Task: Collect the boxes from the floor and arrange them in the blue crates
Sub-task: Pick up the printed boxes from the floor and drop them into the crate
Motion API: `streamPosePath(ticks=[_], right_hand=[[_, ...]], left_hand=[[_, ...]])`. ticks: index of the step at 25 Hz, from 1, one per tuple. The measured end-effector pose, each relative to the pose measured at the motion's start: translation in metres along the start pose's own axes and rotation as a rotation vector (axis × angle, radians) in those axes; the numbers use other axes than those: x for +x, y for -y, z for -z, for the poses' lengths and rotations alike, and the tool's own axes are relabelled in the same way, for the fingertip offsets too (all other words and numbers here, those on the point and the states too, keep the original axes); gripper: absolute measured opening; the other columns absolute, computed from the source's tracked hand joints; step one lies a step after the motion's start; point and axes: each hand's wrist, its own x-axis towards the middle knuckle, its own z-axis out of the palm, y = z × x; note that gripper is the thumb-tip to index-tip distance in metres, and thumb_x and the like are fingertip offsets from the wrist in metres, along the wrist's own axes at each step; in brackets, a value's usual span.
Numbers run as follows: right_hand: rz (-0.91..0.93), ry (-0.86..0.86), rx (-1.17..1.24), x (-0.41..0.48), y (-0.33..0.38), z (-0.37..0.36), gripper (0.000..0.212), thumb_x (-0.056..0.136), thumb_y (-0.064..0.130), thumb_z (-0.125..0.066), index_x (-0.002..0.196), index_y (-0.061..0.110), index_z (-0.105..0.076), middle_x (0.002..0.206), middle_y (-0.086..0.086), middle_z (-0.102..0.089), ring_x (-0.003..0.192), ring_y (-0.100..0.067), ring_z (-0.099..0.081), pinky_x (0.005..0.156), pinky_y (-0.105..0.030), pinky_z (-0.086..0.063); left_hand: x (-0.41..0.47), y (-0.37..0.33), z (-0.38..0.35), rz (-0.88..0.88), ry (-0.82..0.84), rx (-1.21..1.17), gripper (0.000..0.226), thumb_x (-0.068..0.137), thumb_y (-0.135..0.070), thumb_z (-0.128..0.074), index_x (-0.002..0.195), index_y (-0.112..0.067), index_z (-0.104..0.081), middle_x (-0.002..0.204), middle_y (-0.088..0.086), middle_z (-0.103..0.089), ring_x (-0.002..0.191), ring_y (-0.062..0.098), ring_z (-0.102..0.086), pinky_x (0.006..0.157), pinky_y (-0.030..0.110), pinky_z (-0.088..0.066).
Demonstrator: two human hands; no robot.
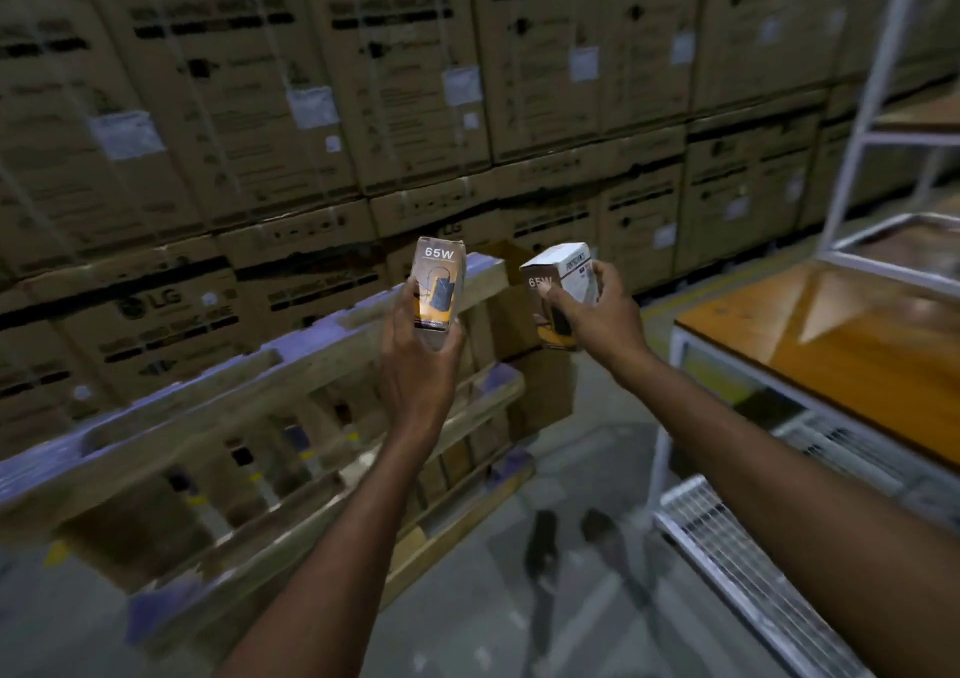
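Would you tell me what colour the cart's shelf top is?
The shelf top is glossy orange-brown, in the head view.

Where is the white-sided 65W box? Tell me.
Head view, right of centre: the white-sided 65W box is gripped by the right hand, beside the upright 65W box in the left hand, left of the orange shelf.

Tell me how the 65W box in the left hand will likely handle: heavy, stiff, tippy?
Probably light: the left hand holds the 65W box upright by its lower part, single-handed. Likely stiff yet crushable: it looks like printed card keeping square edges. Tall and narrow, it may tip if stood on end.
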Motion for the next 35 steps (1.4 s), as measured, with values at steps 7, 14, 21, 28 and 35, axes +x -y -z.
streamPosePath(ticks=[7,14,21,28,35], right_hand=[[0.023,-0.293,-0.086,-0.034,0.001,0.122,0.059,0.081,0.060,-0.075,0.125,0.028,-0.052,0.114,0.007,-0.062,0.104,-0.016,-0.062,0.089,-0.042,-0.056],[-0.002,-0.532,-0.149,-0.057,-0.006,0.272,0.076,0.071,0.072,-0.069,0.130,0.029,-0.051,0.123,0.004,-0.063,0.110,-0.020,-0.062,0.090,-0.047,-0.056],[-0.005,-0.691,-0.270,-0.088,-0.029,0.464,0.075,0.074,0.073,-0.070,0.133,0.031,-0.051,0.124,0.007,-0.062,0.110,-0.014,-0.059,0.090,-0.042,-0.055],[-0.083,-0.762,-0.365,-0.114,-0.063,0.637,0.085,0.067,0.078,-0.064,0.135,0.028,-0.054,0.128,0.000,-0.060,0.113,-0.021,-0.058,0.092,-0.044,-0.054],[-0.266,-0.814,-0.295,-0.116,-0.111,0.734,0.085,0.061,0.075,-0.065,0.132,0.029,-0.053,0.124,0.000,-0.064,0.114,-0.023,-0.061,0.096,-0.049,-0.054]], left_hand=[[-0.016,-0.096,-0.053,-0.161,0.121,-0.139,0.071,0.086,-0.030,-0.075,0.150,-0.021,-0.046,0.140,0.004,-0.060,0.123,0.021,-0.058,0.097,0.037,-0.050],[-0.063,-0.214,-0.112,-0.273,0.234,-0.331,0.071,0.087,-0.030,-0.076,0.151,-0.022,-0.046,0.140,0.003,-0.060,0.122,0.019,-0.059,0.094,0.029,-0.047],[-0.156,-0.387,-0.186,-0.325,0.318,-0.564,0.066,0.090,-0.032,-0.074,0.150,-0.022,-0.047,0.138,0.001,-0.061,0.120,0.016,-0.060,0.091,0.021,-0.043],[-0.268,-0.531,-0.264,-0.331,0.486,-0.673,0.069,0.087,-0.036,-0.074,0.149,-0.026,-0.045,0.136,0.001,-0.062,0.117,0.019,-0.062,0.089,0.036,-0.054],[-0.321,-0.601,-0.322,-0.324,0.730,-0.679,0.059,0.088,-0.033,-0.072,0.142,-0.028,-0.050,0.132,-0.004,-0.064,0.114,0.014,-0.061,0.080,0.022,-0.039]])
